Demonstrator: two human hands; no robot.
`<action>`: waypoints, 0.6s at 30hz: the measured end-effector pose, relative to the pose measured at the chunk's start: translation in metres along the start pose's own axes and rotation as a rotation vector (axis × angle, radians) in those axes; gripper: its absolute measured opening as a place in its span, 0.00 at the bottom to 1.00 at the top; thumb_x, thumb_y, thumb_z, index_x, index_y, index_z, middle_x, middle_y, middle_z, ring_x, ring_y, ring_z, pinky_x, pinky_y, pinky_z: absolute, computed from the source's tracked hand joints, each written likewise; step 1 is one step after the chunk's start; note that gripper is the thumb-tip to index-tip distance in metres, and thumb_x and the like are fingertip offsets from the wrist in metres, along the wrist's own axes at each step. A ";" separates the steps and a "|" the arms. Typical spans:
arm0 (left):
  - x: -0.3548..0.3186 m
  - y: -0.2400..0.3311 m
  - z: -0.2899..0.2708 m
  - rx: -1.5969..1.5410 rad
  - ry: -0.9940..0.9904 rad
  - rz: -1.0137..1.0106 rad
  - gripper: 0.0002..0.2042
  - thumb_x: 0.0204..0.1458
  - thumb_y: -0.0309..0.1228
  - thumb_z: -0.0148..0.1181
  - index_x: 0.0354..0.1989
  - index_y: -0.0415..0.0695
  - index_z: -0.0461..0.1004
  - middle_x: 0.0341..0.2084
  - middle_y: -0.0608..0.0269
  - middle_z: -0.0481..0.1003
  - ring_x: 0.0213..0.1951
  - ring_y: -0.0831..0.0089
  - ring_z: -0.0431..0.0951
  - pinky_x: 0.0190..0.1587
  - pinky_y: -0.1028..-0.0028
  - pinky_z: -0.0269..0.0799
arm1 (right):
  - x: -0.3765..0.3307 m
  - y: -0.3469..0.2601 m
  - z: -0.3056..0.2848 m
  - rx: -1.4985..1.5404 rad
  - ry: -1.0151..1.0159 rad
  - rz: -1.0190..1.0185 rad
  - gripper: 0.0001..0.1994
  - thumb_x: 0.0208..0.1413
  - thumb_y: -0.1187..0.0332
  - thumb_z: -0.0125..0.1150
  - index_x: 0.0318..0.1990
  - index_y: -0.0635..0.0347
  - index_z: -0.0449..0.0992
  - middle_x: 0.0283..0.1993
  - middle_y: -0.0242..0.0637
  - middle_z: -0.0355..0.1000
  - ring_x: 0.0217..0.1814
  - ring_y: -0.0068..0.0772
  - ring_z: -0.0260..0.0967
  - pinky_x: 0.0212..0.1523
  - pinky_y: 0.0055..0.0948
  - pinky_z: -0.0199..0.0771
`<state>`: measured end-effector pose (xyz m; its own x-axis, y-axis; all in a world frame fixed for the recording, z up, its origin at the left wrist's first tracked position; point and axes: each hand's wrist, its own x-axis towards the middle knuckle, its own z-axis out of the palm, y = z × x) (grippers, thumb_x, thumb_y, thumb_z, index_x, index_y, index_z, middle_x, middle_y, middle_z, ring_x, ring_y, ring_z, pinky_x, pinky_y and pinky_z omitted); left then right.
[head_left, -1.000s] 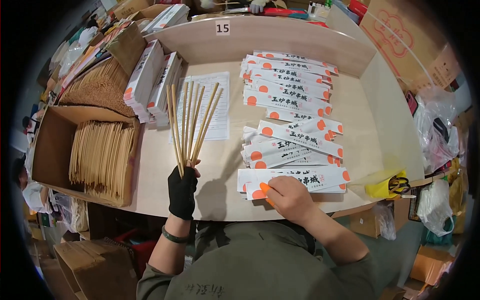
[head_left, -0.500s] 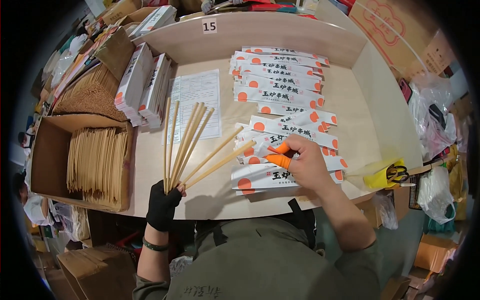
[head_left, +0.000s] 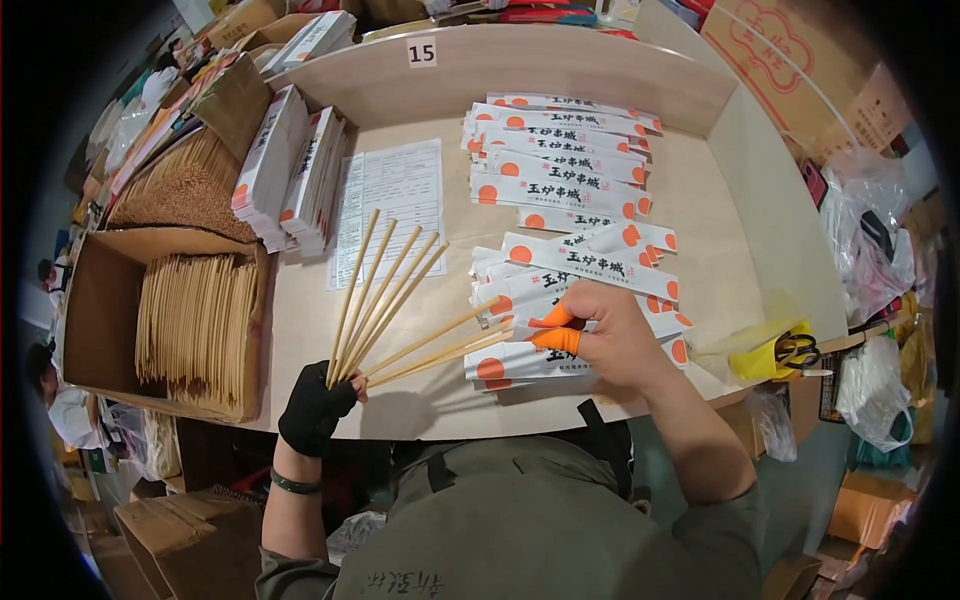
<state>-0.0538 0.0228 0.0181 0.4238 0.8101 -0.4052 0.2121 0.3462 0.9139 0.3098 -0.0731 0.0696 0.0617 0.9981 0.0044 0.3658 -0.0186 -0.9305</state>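
Note:
My left hand (head_left: 318, 408), in a black fingerless glove, is closed round the lower ends of several wooden chopsticks (head_left: 372, 318) spread like a fan. One group points up and away; a lower pair (head_left: 440, 352) slants right toward my other hand. My right hand (head_left: 612, 338), with orange covers on thumb and finger, pinches at a white paper chopstick sleeve. That lower pair's tips meet the sleeve beside the orange fingertips; how far inside they reach is hidden. Beneath and beyond lie overlapping white sleeves with red-orange dots (head_left: 560, 190).
At left stands a cardboard box (head_left: 92, 325) with many chopsticks (head_left: 195, 320). Behind it are bundled sleeves (head_left: 268, 165) and more boxes. A printed sheet (head_left: 400, 175) lies on the walled table (head_left: 700, 220). Scissors (head_left: 797, 350) sit in a yellow holder (head_left: 757, 362) at the right edge.
My left hand has shifted slightly left and down, and the chopstick fan has tilted right. The lower pair's tips now reach close to the orange-covered fingers. My right hand has dropped slightly.

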 end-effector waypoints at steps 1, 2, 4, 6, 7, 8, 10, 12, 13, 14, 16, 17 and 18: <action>0.000 0.003 0.001 0.066 0.000 0.013 0.05 0.50 0.26 0.60 0.32 0.37 0.72 0.22 0.64 0.73 0.26 0.77 0.73 0.30 0.79 0.68 | -0.001 0.000 0.000 0.011 -0.020 -0.008 0.07 0.43 0.74 0.72 0.29 0.64 0.78 0.25 0.28 0.66 0.29 0.21 0.61 0.30 0.23 0.61; -0.001 0.008 0.002 0.067 -0.001 0.013 0.05 0.50 0.26 0.60 0.32 0.37 0.72 0.22 0.64 0.73 0.26 0.77 0.73 0.30 0.79 0.68 | -0.001 0.001 0.001 0.022 -0.039 -0.016 0.07 0.43 0.74 0.71 0.29 0.64 0.78 0.25 0.28 0.66 0.29 0.21 0.61 0.30 0.24 0.61; -0.004 0.020 0.004 0.122 -0.013 0.002 0.05 0.50 0.25 0.60 0.32 0.37 0.72 0.21 0.64 0.72 0.25 0.78 0.72 0.30 0.79 0.68 | -0.004 0.000 0.000 -0.087 -0.046 -0.053 0.07 0.43 0.74 0.71 0.29 0.65 0.78 0.25 0.28 0.66 0.29 0.21 0.62 0.30 0.24 0.61; -0.004 0.021 0.007 0.125 0.019 0.042 0.05 0.49 0.25 0.60 0.32 0.38 0.72 0.20 0.65 0.72 0.25 0.78 0.72 0.30 0.80 0.68 | -0.007 0.000 0.001 -0.197 -0.049 -0.089 0.08 0.43 0.74 0.71 0.29 0.65 0.78 0.25 0.28 0.66 0.29 0.21 0.62 0.30 0.24 0.61; -0.004 0.020 0.008 0.125 0.056 0.084 0.05 0.49 0.25 0.60 0.31 0.38 0.72 0.20 0.66 0.72 0.25 0.79 0.71 0.30 0.80 0.68 | -0.007 0.001 0.003 -0.209 -0.002 -0.102 0.08 0.43 0.74 0.71 0.29 0.65 0.78 0.25 0.29 0.66 0.29 0.21 0.62 0.30 0.24 0.61; -0.003 0.018 0.007 0.126 0.055 0.089 0.05 0.49 0.25 0.60 0.31 0.38 0.72 0.20 0.66 0.72 0.25 0.79 0.71 0.30 0.80 0.68 | -0.006 0.001 0.005 -0.221 0.044 -0.114 0.08 0.43 0.74 0.71 0.30 0.66 0.77 0.25 0.29 0.66 0.29 0.22 0.62 0.30 0.24 0.61; -0.001 0.008 0.004 0.043 0.090 0.045 0.06 0.48 0.24 0.61 0.32 0.38 0.71 0.21 0.65 0.71 0.25 0.78 0.71 0.30 0.79 0.68 | -0.005 -0.005 0.003 -0.091 0.080 -0.010 0.08 0.44 0.74 0.71 0.30 0.66 0.77 0.24 0.29 0.66 0.28 0.22 0.61 0.29 0.24 0.61; 0.003 -0.005 0.000 -0.020 0.057 0.074 0.07 0.49 0.24 0.60 0.33 0.37 0.71 0.22 0.64 0.72 0.26 0.78 0.72 0.30 0.80 0.68 | -0.004 -0.007 0.001 0.041 0.111 0.093 0.08 0.44 0.74 0.71 0.30 0.66 0.77 0.24 0.29 0.65 0.28 0.22 0.60 0.29 0.24 0.61; 0.005 -0.009 0.001 -0.086 0.021 0.094 0.07 0.49 0.23 0.60 0.35 0.35 0.70 0.23 0.62 0.73 0.26 0.78 0.73 0.29 0.80 0.67 | -0.004 -0.004 -0.001 0.017 0.072 0.039 0.08 0.45 0.73 0.70 0.30 0.66 0.77 0.24 0.29 0.65 0.27 0.22 0.59 0.29 0.24 0.60; 0.005 -0.009 0.000 -0.095 0.033 0.072 0.07 0.49 0.23 0.59 0.35 0.35 0.71 0.23 0.62 0.73 0.26 0.77 0.73 0.29 0.80 0.67 | -0.004 -0.003 -0.002 -0.008 0.032 -0.015 0.07 0.45 0.73 0.70 0.29 0.66 0.77 0.24 0.29 0.64 0.27 0.21 0.58 0.29 0.24 0.60; 0.005 -0.006 0.000 -0.098 0.057 0.065 0.07 0.49 0.23 0.59 0.35 0.35 0.71 0.23 0.61 0.73 0.26 0.77 0.73 0.29 0.80 0.67 | -0.006 -0.005 -0.005 -0.031 0.030 -0.024 0.07 0.45 0.73 0.70 0.29 0.66 0.77 0.24 0.29 0.64 0.27 0.21 0.58 0.28 0.24 0.59; 0.006 -0.006 0.000 -0.099 0.082 0.059 0.07 0.49 0.23 0.59 0.35 0.35 0.71 0.23 0.61 0.73 0.27 0.77 0.73 0.29 0.79 0.67 | -0.006 -0.005 -0.005 -0.054 0.026 -0.035 0.07 0.45 0.73 0.70 0.29 0.66 0.77 0.24 0.29 0.64 0.27 0.20 0.58 0.28 0.24 0.59; 0.006 -0.007 -0.002 -0.100 0.082 0.059 0.07 0.49 0.23 0.59 0.35 0.35 0.71 0.23 0.61 0.73 0.27 0.77 0.73 0.29 0.79 0.67 | -0.006 -0.005 -0.005 -0.054 0.026 -0.035 0.07 0.45 0.73 0.70 0.29 0.66 0.77 0.24 0.29 0.64 0.27 0.20 0.58 0.28 0.24 0.59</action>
<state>-0.0538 0.0263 0.0095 0.3583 0.8649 -0.3514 0.0981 0.3395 0.9355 0.3125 -0.0789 0.0757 0.0715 0.9964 0.0465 0.4180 0.0124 -0.9083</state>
